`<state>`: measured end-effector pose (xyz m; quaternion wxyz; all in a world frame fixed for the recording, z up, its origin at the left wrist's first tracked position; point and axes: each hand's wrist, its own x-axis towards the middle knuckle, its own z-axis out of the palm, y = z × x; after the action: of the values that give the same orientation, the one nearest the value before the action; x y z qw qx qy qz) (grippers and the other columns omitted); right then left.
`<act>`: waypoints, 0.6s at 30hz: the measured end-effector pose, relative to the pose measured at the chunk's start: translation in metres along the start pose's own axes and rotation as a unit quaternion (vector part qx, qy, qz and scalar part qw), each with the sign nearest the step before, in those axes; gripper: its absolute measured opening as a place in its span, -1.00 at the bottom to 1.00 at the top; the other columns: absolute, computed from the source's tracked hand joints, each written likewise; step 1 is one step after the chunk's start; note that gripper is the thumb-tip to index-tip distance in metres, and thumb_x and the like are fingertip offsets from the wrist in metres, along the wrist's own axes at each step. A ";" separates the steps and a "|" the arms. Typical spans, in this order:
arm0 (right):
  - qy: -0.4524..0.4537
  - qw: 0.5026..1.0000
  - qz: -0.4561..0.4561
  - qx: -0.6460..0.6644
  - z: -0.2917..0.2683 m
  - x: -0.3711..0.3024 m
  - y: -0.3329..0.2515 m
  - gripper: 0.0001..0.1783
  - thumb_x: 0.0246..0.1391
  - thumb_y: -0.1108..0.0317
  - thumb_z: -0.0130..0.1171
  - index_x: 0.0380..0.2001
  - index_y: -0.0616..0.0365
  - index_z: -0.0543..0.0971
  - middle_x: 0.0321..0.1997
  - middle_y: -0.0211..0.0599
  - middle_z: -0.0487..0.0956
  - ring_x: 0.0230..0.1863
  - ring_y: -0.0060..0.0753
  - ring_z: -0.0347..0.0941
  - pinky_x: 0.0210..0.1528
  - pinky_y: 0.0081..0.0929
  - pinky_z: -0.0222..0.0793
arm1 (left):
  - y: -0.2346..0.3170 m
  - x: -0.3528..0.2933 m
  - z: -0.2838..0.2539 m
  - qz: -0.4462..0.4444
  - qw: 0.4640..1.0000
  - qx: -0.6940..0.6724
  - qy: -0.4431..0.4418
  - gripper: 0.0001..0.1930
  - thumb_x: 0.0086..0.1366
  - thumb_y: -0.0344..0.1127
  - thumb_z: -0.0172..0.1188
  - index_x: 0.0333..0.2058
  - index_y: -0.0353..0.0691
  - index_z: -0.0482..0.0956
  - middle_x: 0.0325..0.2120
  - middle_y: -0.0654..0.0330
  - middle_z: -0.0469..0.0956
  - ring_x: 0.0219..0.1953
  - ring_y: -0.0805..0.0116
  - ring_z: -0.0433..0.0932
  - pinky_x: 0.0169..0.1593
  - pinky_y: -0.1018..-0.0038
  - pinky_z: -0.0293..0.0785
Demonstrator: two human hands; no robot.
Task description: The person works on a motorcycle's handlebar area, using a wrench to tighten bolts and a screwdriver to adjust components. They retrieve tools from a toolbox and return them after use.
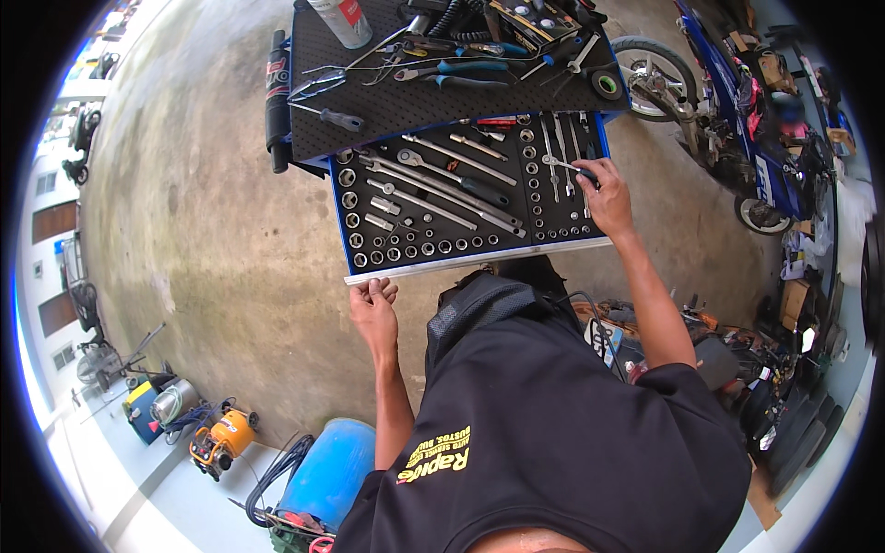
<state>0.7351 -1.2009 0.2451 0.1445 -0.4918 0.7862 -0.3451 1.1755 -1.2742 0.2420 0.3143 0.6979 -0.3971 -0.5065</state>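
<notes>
1. Pretty sure this is a repair garage, motorbikes at least: a blue motorbike (714, 60) sits right beside the tool cabinet (424, 111).
2. The cabinet's open drawer (415, 270) is a dead giveaway, with rows of sockets (428, 249) laid out by size.
3. Pliers (472, 66) and a spray can (343, 20) are lying around up top, classic.
4. Stained concrete floor (230, 203), plus an orange machine (224, 440), looks like a compressor, near a blue drum (329, 475).
5. Left side's open to daylight.
</notes>
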 end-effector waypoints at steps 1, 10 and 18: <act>0.008 1.000 -0.005 -0.003 0.003 0.006 0.004 -0.78 0.24 0.42 0.22 -0.06 0.14 0.65 -0.12 -0.12 0.59 -0.08 0.11 0.55 -0.03 -0.14 0.44 | 0.007 0.002 0.003 0.055 0.998 -0.002 -0.020 -0.80 0.58 -0.35 0.03 -0.08 -0.43 0.44 -0.21 -0.04 0.69 -0.23 0.32 0.71 -0.11 0.44 0.68; 0.023 1.000 0.002 0.014 0.060 -0.018 0.047 -0.77 0.29 0.43 0.22 -0.01 0.15 0.60 -0.06 -0.12 0.53 0.05 0.03 0.48 0.14 -0.21 0.38 | 0.004 0.079 0.080 0.306 0.931 0.197 -0.031 -0.89 0.46 -0.38 0.20 -0.18 -0.30 0.62 -0.40 0.07 0.69 -0.34 0.25 0.68 -0.21 0.37 0.53; 0.033 0.999 -0.012 0.006 0.048 -0.019 0.036 -0.77 0.28 0.36 0.25 -0.01 0.05 0.64 -0.06 -0.17 0.55 0.04 -0.01 0.46 0.10 -0.17 0.37 | -0.016 0.050 0.079 0.346 0.905 0.247 0.012 -0.91 0.42 -0.40 0.25 -0.19 -0.30 0.62 -0.30 0.02 0.69 -0.24 0.12 0.69 -0.15 0.28 0.54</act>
<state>0.7472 -1.1939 0.1837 0.1169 -0.4888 0.7825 -0.3676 1.1124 -1.3128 0.1824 0.2921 0.5779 -0.7223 -0.2430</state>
